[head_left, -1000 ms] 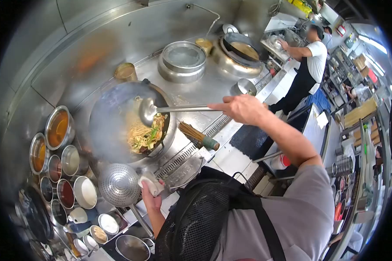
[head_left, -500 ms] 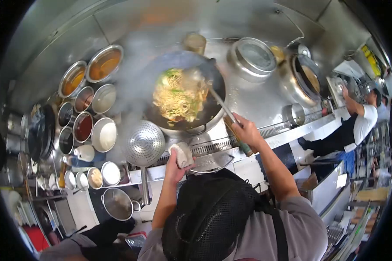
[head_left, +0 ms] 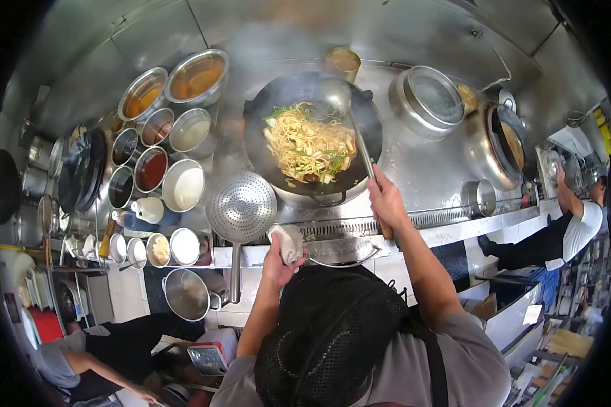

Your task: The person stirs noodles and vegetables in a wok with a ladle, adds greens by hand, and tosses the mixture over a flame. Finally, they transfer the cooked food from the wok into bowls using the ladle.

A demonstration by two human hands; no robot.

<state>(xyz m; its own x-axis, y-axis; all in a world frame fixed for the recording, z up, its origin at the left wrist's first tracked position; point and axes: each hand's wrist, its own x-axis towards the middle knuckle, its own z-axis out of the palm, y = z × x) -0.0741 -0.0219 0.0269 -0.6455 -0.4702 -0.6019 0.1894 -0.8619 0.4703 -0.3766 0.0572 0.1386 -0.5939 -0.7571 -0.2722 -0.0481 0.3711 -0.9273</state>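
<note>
A black wok (head_left: 312,136) holds noodles with vegetables (head_left: 310,146) and gives off steam. My right hand (head_left: 385,200) grips the long handle of a metal ladle (head_left: 346,115), whose bowl rests at the wok's far rim. My left hand (head_left: 278,254) is closed on a folded white cloth (head_left: 288,241) at the stove's front edge, below the wok's handle. My dark mesh cap (head_left: 329,346) fills the lower middle.
A perforated skimmer (head_left: 241,210) lies left of the wok. Several steel bowls of sauces and seasonings (head_left: 157,149) stand at left. A lidded pot (head_left: 431,98) and a second wok (head_left: 502,146) are at right. One person stands far right (head_left: 577,227); another crouches lower left (head_left: 81,359).
The view has swung back over the stove. The ladle went from mid-wok to the far rim, and the noodles settled flat. My left hand stays on the cloth.
</note>
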